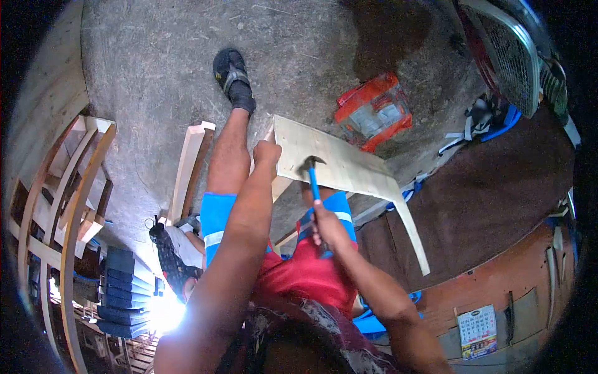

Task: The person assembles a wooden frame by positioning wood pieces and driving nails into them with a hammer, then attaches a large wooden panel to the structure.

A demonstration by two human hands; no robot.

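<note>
My right hand (pixel 330 225) is wrapped round the blue handle of a claw hammer (pixel 313 177). The hammer's dark head overlaps the face of a pale plywood panel (pixel 336 156), which is tilted across my legs. My left hand (pixel 266 153) is closed on the panel's left edge, near its upper corner. Small dark marks show on the panel's face close to the hammer head. A long, slightly curved wooden leg (pixel 411 237) runs from the panel's right end towards the lower right. Pale wooden members show under the panel's lower edge.
A wooden piece (pixel 190 165) stands left of my leg. Wooden chair-like frames (pixel 75 206) are further left. A torn orange plastic bag (pixel 374 112) lies on the concrete floor (pixel 149 62). Right are a brown cloth surface (pixel 486 187), a fan (pixel 504 50) and a calendar (pixel 477 332). Another person (pixel 180 249) is behind at left.
</note>
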